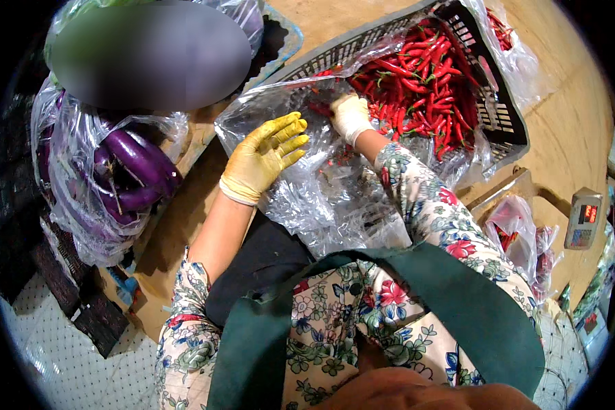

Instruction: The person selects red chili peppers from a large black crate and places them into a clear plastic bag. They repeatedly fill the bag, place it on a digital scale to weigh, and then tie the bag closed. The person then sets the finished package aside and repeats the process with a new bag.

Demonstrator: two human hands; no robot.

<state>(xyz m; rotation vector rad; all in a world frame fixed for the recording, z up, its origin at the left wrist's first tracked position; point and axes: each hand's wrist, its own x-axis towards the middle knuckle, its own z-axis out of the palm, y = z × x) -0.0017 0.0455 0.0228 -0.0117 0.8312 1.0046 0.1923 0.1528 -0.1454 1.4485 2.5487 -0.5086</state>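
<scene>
My left hand [266, 156], in a thin glove stained yellow, is raised over a clear plastic sheet [328, 205] with its fingers apart and nothing in it. To its right, my right hand [349, 115], in a pale glove, is curled at the left edge of a heap of red chili peppers [425, 82]. Dark red bits show by its fingertips, blurred; whether it grips them cannot be told. The peppers lie on the plastic lining of a black slatted crate [510, 115]. A few small red pieces lie scattered on the sheet below my right hand.
Purple eggplants [138, 159] in a clear bag stand at the left, beside a blue-rimmed crate [293, 36]. On the right are a digital scale display [584, 218], a metal scale platform [507, 189] and a plastic bag of peppers [515, 225]. Another bag [523, 61] lies beyond the black crate.
</scene>
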